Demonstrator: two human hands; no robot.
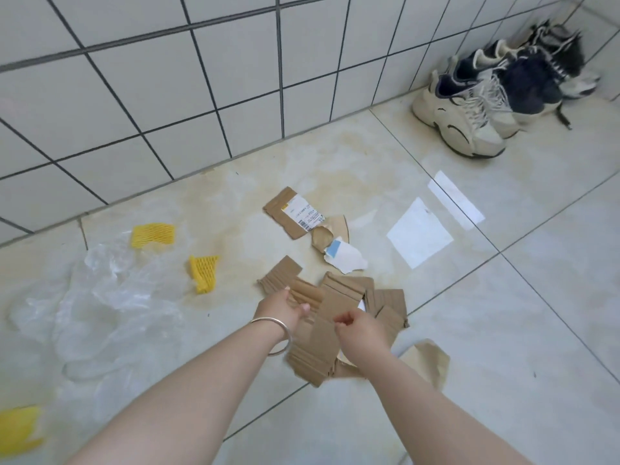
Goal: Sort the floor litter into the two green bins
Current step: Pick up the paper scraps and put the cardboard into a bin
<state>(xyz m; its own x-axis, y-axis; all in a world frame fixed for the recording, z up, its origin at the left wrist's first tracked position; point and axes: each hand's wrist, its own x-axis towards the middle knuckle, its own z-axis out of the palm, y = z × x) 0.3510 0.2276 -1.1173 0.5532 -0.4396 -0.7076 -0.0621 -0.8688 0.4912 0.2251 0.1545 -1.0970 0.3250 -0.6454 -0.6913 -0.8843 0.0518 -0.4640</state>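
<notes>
My left hand [281, 308] grips a stack of torn brown cardboard pieces [322, 333] held just above the floor. My right hand [359, 330] pinches the top sheet of the same stack near its middle. Farther off lies a cardboard piece with a shipping label [292, 213], and beside it torn paper scraps with a blue patch [342, 255]. Another cardboard scrap [280, 273] lies just beyond my left hand. Yellow foam net pieces [153, 234] [203, 271] [20, 429] and crumpled clear plastic film [100, 310] lie on the left. No green bin is in view.
A white-tiled wall [201, 95] runs along the far side. Several sneakers [496, 95] stand in the corner at the upper right. A brown paper scrap [427, 359] lies right of my right forearm. Bright window reflections [419, 233] show on the glossy floor tiles.
</notes>
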